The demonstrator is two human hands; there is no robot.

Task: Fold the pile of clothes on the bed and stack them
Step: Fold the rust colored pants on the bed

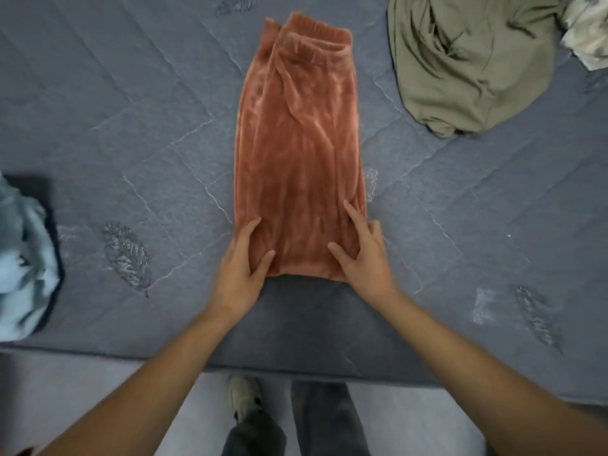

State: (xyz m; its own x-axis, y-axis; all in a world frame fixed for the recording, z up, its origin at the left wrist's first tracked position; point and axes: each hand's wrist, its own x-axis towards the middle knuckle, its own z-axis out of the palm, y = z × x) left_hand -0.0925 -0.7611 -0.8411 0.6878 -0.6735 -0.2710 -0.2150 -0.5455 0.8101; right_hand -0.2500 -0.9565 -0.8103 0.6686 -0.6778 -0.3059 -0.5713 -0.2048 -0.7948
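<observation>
— While both hands were at its near end, where did the rust-coloured trousers [297,153] lie?

— They lay flat on the grey quilted bedcover [138,143], folded lengthwise into one long strip. The gathered waistband was at the far end and the hem pointed toward the person standing at the bed's edge.

— And the fingers?

— The left hand [241,269] rested on the near left corner, thumb on top of the cloth and spread away from the other fingers, which lay along the left edge; whether they had tucked under the fabric I could not tell. The right hand [363,258] sat on the near right corner with its fingers fanned apart and pressing down on the velvet, the forefinger reaching furthest up the strip.

— What lay around it?

— An olive-green garment [467,64] was crumpled at the far right, well apart from the trousers. A pale patterned cloth [589,31] touched it at the frame's corner. At the left edge a light blue garment [23,258] sat heaped on something dark.

— Any boxes, baskets, labels?

— No lettering could be read. The bedcover carried stitched feather shapes [126,255], one near the left hand. Below the bed's edge showed dark trouser legs and a light shoe [243,398] on a pale floor.
</observation>
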